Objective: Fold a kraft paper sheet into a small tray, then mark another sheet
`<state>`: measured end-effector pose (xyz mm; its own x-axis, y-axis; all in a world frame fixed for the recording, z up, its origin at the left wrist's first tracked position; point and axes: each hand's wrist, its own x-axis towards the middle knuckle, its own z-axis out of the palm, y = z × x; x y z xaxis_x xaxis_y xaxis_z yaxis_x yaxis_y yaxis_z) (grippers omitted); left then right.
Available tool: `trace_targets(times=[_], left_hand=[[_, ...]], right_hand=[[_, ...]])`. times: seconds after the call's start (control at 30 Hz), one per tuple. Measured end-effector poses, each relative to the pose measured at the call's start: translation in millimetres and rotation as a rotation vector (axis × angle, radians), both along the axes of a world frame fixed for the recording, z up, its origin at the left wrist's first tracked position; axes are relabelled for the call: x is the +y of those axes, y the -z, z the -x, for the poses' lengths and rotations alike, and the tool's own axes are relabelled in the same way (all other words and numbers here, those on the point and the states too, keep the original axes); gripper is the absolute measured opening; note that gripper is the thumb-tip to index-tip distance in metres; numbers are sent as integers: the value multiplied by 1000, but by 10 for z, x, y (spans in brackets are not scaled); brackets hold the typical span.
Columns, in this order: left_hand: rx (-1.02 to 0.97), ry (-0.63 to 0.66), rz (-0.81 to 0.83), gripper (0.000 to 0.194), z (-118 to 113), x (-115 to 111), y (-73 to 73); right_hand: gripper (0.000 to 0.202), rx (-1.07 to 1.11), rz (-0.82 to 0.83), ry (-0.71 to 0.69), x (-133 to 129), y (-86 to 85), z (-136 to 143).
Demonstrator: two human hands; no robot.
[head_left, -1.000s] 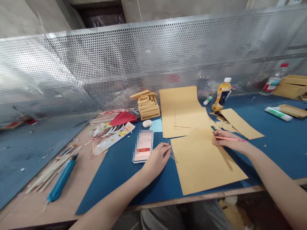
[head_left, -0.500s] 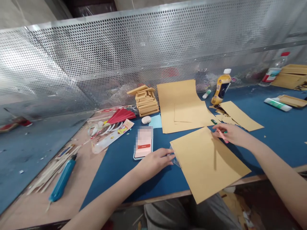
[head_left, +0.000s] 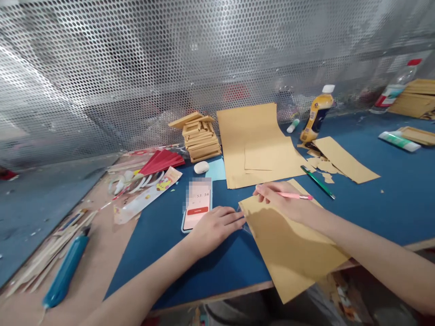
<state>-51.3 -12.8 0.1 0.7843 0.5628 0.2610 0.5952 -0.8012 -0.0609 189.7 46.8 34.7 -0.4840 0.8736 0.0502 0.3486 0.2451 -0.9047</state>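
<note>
A brown paper sheet (head_left: 285,253) lies at the table's front edge, one corner hanging over. My right hand (head_left: 283,199) is closed around a pink pencil (head_left: 294,195) above the sheet's upper left part. At the sheet's left edge, my left hand (head_left: 217,226) lies flat with fingers stretched out, touching a clear plastic piece (head_left: 247,226) that is partly under the sheet. A phone (head_left: 197,206) lies just beyond the left hand. Right of the sheet is a green pen-like tool (head_left: 317,182) on the blue mat (head_left: 360,208).
Larger brown sheets (head_left: 251,127) and a stack of small folded pieces (head_left: 201,140) stand behind. A yellow bottle (head_left: 317,113) is at the back right, near paper scraps (head_left: 328,167). A blue glue gun (head_left: 66,271) lies at the left.
My right hand has moved left across the sheet with the pink pencil. The green tool, earlier by that hand, now lies on the mat. My left hand stays by the sheet's left edge.
</note>
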Motion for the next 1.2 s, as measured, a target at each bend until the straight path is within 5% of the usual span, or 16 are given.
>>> trace_targets(times=[0.2, 0.4, 1.2], left_hand=[[34, 28, -29, 34, 37, -23, 19], [16, 10, 36, 35, 35, -38, 55], [22, 9, 195, 41, 45, -50, 20]], right_hand=[[21, 120, 185, 48, 142, 390, 135], [20, 167, 270, 56, 125, 577, 182], [29, 65, 258, 63, 84, 504, 196]])
